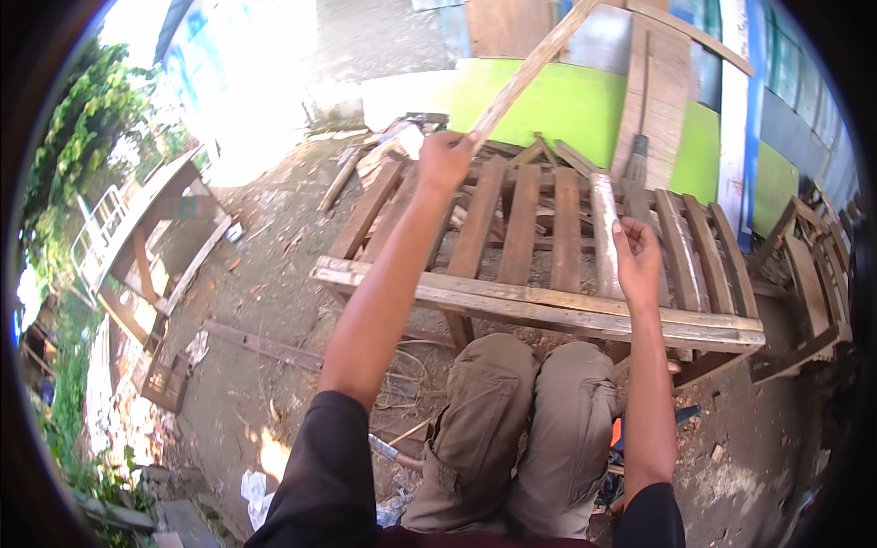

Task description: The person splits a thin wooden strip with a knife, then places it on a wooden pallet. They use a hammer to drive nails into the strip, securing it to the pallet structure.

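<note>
My left hand [445, 161] is closed around the lower end of a long pale wooden strip [530, 75], which slants up and to the right away from me. In front of my knees stands a low slatted wooden table [539, 297], its weathered brown slats set apart with gaps between them. My right hand [638, 252] hovers over or rests against a paler slat [605, 228] on the right half; I cannot tell whether it touches. Its fingers are curled in, and anything small inside them is hidden.
Scrap wood [365, 169] lies behind the table. A broom [639, 151] leans on the green-panelled wall [548, 100]. At right stands another slatted wooden piece [808, 265]; at left, a wooden table [151, 224]. A loose plank [260, 344] lies on the dirt ground.
</note>
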Tool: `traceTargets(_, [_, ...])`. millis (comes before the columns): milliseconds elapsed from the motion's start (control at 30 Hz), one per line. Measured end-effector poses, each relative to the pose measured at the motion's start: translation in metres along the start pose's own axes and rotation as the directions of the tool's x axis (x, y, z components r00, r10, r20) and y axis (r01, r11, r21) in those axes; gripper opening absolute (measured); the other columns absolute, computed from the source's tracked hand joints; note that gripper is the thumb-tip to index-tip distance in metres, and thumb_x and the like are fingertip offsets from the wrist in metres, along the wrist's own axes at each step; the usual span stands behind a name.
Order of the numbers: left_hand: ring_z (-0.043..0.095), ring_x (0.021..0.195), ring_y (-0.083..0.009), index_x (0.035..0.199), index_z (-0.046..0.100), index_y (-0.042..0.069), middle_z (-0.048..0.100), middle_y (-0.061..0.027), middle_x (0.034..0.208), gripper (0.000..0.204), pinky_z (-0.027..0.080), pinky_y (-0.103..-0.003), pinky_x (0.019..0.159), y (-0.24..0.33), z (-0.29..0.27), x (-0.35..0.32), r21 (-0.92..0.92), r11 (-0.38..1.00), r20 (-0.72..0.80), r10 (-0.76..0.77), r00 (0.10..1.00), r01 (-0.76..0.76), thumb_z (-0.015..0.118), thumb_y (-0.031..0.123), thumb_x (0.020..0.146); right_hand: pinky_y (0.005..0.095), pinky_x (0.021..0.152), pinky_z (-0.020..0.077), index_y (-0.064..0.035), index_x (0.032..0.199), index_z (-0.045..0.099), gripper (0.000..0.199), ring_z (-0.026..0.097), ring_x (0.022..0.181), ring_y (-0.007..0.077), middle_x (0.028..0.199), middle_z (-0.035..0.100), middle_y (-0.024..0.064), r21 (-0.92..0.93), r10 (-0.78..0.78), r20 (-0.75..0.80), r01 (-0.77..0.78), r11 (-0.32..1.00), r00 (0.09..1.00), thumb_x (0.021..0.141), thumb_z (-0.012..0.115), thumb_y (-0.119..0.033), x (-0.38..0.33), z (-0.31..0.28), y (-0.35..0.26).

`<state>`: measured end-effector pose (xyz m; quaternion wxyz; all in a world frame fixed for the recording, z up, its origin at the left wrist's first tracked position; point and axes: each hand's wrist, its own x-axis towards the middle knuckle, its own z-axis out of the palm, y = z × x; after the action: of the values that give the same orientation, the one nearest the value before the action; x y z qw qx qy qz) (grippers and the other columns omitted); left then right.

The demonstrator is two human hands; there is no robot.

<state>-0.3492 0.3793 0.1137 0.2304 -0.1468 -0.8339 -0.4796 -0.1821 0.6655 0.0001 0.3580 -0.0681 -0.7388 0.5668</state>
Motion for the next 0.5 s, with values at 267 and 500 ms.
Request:
traceTargets(267, [0.066, 0.094, -0.0262, 0.12, 0.06, -0.011, 0.065, -0.0177, 0.102, 0.039, 0.061, -0.047, 0.078, 0.096, 0.014, -0.014, -0.821, 0.464, 0.216, -0.286, 0.934, 0.332, 0.062, 0.025, 0.103, 0.0389, 0.096, 0.0509, 0.0062, 0.126, 0.063, 0.056, 0.067, 0.109, 0.0306, 0.114, 0.07, 0.0243, -0.2, -0.097, 0.17, 0.131, 0.971, 0.981, 0.103, 0.058, -0.045, -0.018, 0.061, -0.075])
traceTargets(500, [0.063, 0.113, -0.0293, 0.129, 0.053, -0.009, 0.062, -0.0202, 0.121, 0.039, 0.057, -0.053, 0.091, 0.062, 0.032, -0.036, -0.873, 0.296, 0.266, -0.377, 0.887, 0.387, 0.057, 0.02, 0.105, 0.0424, 0.064, 0.0466, 0.0038, 0.101, 0.071, 0.056, 0.056, 0.061, 0.025, 0.064, 0.059, 0.0165, -0.394, -0.021, 0.216, 0.106, 0.913, 0.976, 0.099, 0.061, -0.051, -0.023, 0.053, -0.066])
